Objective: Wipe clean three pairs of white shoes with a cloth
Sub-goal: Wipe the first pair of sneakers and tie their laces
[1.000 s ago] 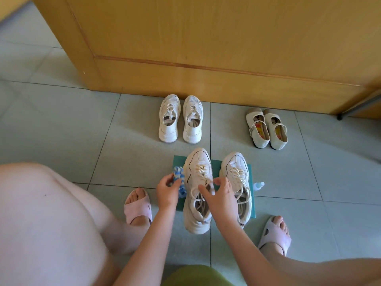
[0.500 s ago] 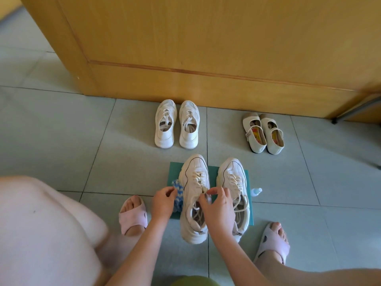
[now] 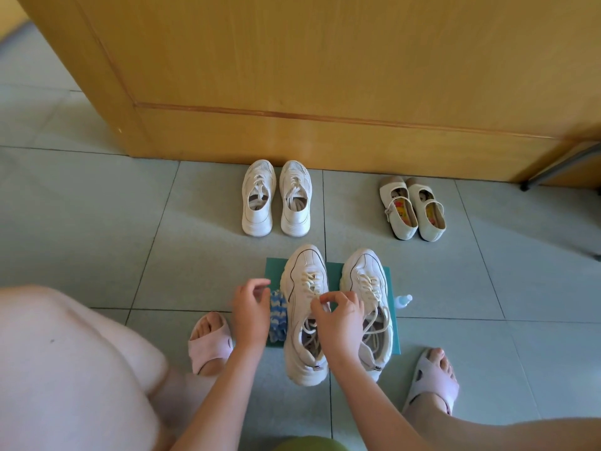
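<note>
- The near sneakers [image 3: 366, 281], a chunky white pair, stand side by side on a green mat [image 3: 272, 271]. Their toes point far and their heels hang over the mat's near edge.
- The right hand [image 3: 340, 323] hovers over the left sneaker [image 3: 302, 356] of this pair. Thumb and forefinger are pressed together on a lace [image 3: 313, 283], and the other fingers are curled over the shoe's opening.
- The blue-and-white cloth [image 3: 278, 317] lies bunched on the mat, touching the left sneaker's left side.
- The left hand [image 3: 248, 315] is just left of the cloth and partly over it. Its fingers are loosely curled and the visible tips are apart. Whether the hidden fingers grip the cloth cannot be told.
- A small clear bottle [image 3: 403, 301] lies just beside the mat's right edge.
- The far sneakers [image 3: 276, 200], a slimmer white pair, stand together on the grey tiled floor [image 3: 97, 206] beyond the mat, toes near a wooden door [image 3: 292, 76].
- The strap shoes [image 3: 413, 209], cream with bright insoles, stand to the right of the far sneakers, also toes to the door and well apart from the mat.
- The person's feet in pink slippers [image 3: 209, 348] sit on either side of the mat, and a bare knee fills the near left.
</note>
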`<state>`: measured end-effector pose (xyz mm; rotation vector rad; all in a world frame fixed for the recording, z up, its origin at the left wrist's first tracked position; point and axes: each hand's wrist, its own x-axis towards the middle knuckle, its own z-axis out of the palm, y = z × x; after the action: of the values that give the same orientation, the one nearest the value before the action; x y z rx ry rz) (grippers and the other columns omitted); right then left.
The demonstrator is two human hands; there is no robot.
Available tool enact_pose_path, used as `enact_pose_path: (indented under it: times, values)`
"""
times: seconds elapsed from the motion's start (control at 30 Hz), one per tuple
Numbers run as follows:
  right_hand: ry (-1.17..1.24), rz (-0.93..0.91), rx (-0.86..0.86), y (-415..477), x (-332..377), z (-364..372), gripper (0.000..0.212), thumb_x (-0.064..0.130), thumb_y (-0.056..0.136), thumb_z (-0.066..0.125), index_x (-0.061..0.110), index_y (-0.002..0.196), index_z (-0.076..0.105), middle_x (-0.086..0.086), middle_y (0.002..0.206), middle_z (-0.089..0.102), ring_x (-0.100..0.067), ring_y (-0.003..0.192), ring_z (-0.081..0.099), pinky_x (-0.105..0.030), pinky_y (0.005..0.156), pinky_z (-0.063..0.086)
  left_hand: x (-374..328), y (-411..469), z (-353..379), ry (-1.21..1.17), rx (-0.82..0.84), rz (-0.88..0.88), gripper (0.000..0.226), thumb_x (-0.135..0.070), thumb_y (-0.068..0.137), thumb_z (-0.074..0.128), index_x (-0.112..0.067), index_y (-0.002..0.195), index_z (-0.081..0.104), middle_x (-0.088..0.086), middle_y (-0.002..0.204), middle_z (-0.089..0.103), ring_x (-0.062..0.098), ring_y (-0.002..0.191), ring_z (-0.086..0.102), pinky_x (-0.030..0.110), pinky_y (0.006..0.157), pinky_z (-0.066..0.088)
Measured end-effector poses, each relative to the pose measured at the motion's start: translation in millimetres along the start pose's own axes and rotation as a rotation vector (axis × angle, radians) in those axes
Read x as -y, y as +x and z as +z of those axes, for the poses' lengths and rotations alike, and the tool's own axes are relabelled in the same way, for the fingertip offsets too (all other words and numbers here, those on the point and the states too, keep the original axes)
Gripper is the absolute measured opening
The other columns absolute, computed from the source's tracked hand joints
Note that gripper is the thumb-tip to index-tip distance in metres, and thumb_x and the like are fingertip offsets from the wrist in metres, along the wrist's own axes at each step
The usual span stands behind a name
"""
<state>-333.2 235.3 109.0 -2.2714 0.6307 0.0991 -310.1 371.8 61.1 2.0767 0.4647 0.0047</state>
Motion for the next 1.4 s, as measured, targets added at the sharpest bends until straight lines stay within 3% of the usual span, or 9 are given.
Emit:
enact_pose_path:
  times: [0.17,0.3,0.47,0.6,0.77,0.97,1.07,1.2,1.4]
  values:
    - [0.415,0.284,0.155,8.3,12.9,-17.1,0.033,0.038,0.074,0.055,0.024,0.045,0.049,0.003,0.061,0.043,-0.017,0.08,0.038,-0.04,0.083,0.036,-45.6,-8.3,2.4,-0.114,0.391,0.179,0.016,-0.014,0.086,0.064,-0.03,0.087,0.067,-0.011,0.097,0.061,0.0,0.085,0.058,0.015,0.077,0.048]
    - [0.606,0.388,0.245,24.8,26.9,-41.0,0.023,0.031,0.085,0.057,0.012,0.073,0.054,-0.006,0.07,0.04,-0.013,0.063,0.036,-0.03,0.065,0.034,-50.3,-6.9,2.0,0.035,0.508,0.222,0.019,-0.015,0.085,0.065,-0.033,0.091,0.067,-0.017,0.103,0.056,-0.004,0.085,0.055,0.015,0.078,0.046]
    - [0.623,0.245,0.28,46.2,45.8,-57.0,0.018,0.029,0.091,0.054,0.017,0.101,0.066,0.009,0.095,0.057,-0.013,0.1,0.049,-0.03,0.088,0.034,-55.5,-7.5,1.6,0.126,0.585,0.263,0.013,-0.022,0.088,0.061,-0.033,0.094,0.065,-0.017,0.106,0.05,-0.007,0.088,0.054,0.008,0.073,0.041]
    - [0.639,0.186,0.277,57.8,44.8,-57.9,0.034,0.021,0.097,0.045,0.02,0.131,0.053,-0.002,0.134,0.049,-0.018,0.127,0.04,-0.029,0.097,0.028,-55.8,-7.7,1.4,0.123,0.595,0.246,0.019,-0.015,0.093,0.051,-0.032,0.092,0.061,-0.016,0.109,0.048,-0.007,0.086,0.053,0.01,0.075,0.046]
    - [0.414,0.245,0.308,69.8,30.7,-55.7,0.039,0.034,0.098,0.04,0.015,0.128,0.052,-0.006,0.13,0.052,-0.024,0.118,0.049,-0.041,0.105,0.036,-54.9,-3.7,1.1,0.163,0.629,0.249,0.027,-0.002,0.09,0.051,-0.023,0.096,0.066,-0.016,0.108,0.049,-0.006,0.087,0.053,0.01,0.08,0.045]
    - [0.305,0.212,0.344,66.8,7.3,-48.6,0.04,-0.002,0.093,0.041,0.009,0.131,0.05,-0.003,0.117,0.053,-0.015,0.091,0.056,-0.022,0.073,0.052,-55.6,-3.2,0.5,0.116,0.615,0.26,0.015,-0.016,0.077,0.073,-0.027,0.086,0.069,-0.019,0.102,0.05,0.0,0.086,0.058,0.023,0.084,0.05]
    - [0.168,0.128,0.352,55.6,-0.8,-43.4,0.02,0.014,0.094,0.05,0.006,0.107,0.063,-0.006,0.094,0.066,-0.015,0.071,0.058,-0.029,0.064,0.053,-52.8,-4.9,1.9,0.099,0.559,0.293,0.006,-0.022,0.081,0.071,-0.023,0.085,0.066,-0.016,0.101,0.053,-0.002,0.086,0.058,0.024,0.082,0.051]
    - [0.064,0.071,0.39,39.9,-0.1,-37.1,0.048,0.053,0.087,0.054,0.006,0.081,0.064,-0.003,0.064,0.058,-0.014,0.055,0.049,-0.023,0.055,0.042,-53.6,-7.8,7.5,-0.007,0.494,0.133,0.006,-0.032,0.089,0.057,-0.026,0.089,0.057,-0.012,0.101,0.056,-0.003,0.089,0.055,0.027,0.08,0.051]
    - [0.1,0.028,0.408,45.2,3.4,-31.7,0.032,0.041,0.081,0.068,0.01,0.089,0.066,0.0,0.07,0.063,-0.008,0.051,0.048,-0.019,0.049,0.039,-68.5,2.1,3.8,-0.239,0.552,-0.107,0.014,-0.025,0.092,0.053,-0.017,0.085,0.062,0.001,0.089,0.064,0.015,0.086,0.062,0.022,0.075,0.049]
